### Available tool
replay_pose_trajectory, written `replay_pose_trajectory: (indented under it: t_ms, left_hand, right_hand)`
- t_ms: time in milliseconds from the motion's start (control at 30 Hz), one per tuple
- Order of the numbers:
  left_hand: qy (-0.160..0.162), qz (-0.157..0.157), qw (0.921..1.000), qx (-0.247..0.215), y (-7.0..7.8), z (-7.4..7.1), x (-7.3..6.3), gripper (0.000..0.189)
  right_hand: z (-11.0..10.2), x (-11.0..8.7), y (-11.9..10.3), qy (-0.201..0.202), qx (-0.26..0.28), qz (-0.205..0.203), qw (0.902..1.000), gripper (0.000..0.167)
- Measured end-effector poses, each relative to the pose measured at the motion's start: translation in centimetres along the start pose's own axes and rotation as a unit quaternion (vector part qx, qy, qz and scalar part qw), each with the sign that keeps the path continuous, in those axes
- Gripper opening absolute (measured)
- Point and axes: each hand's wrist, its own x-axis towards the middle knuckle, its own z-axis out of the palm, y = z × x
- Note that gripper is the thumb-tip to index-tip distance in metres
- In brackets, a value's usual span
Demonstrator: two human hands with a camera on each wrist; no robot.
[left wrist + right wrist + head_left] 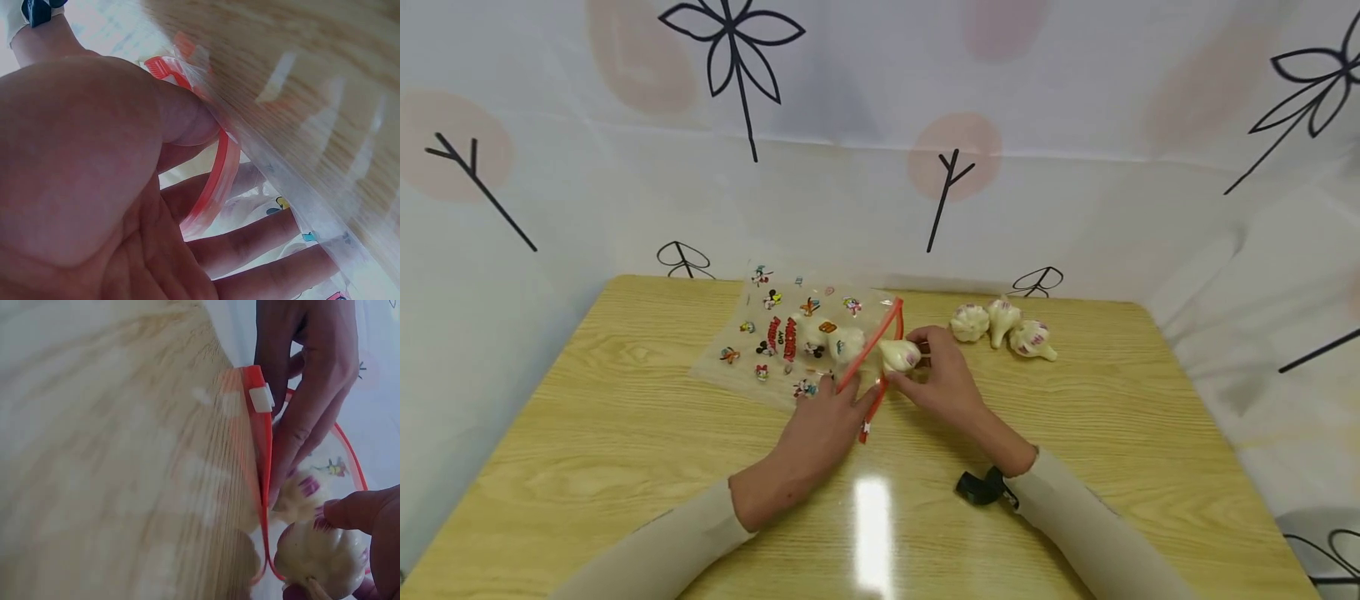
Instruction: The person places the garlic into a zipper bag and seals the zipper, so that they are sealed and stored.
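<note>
One garlic bulb (898,356), smooth, rounded and tapering to a stem, is clamped between the thumb and fingers of the right hand (946,385) at the centre of the frame, at the mouth of one bag (730,333). The bag is thin clear plastic with cartoon prints and two red closure strips (880,327), which stand apart around the bulb. The left hand (823,429), fingers straight and spread apart, presses at the mouth. At least two pale bulbs (850,343) show through the film. Right of centre, three loose bulbs (968,322), ribbed and purple-marked, lie close together on the wood-grain counter (587,417). Two beige sleeves (662,542) enter from below.
</note>
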Motion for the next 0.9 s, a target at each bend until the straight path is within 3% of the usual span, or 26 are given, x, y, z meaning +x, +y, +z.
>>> replay_pose_trajectory:
  t_ms: [200,400,667,900]
  left_hand:
    - [0.001,-0.002,1.0000,0.002,-0.1,0.0,-0.1,0.060]
    - [-0.008,0.002,0.9997,0.024,0.0,-0.1,0.0,0.057]
    - [0.011,0.006,0.9997,0.019,0.1,0.1,0.1,0.057]
    - [-0.005,-0.005,0.9999,0.014,0.1,-0.1,0.1,0.054]
  right_hand:
    - [1.1,0.6,-0.5,-0.002,0.010,0.019,0.9998,0.056]
    - [1.9,1.0,-0.8,0.022,-0.009,0.021,0.9995,0.051]
    - [2.6,1.1,-1.3,0.046,-0.011,0.035,0.9982,0.046]
    - [3.2,1.2,-1.3,0.060,-0.003,0.011,0.9981,0.044]
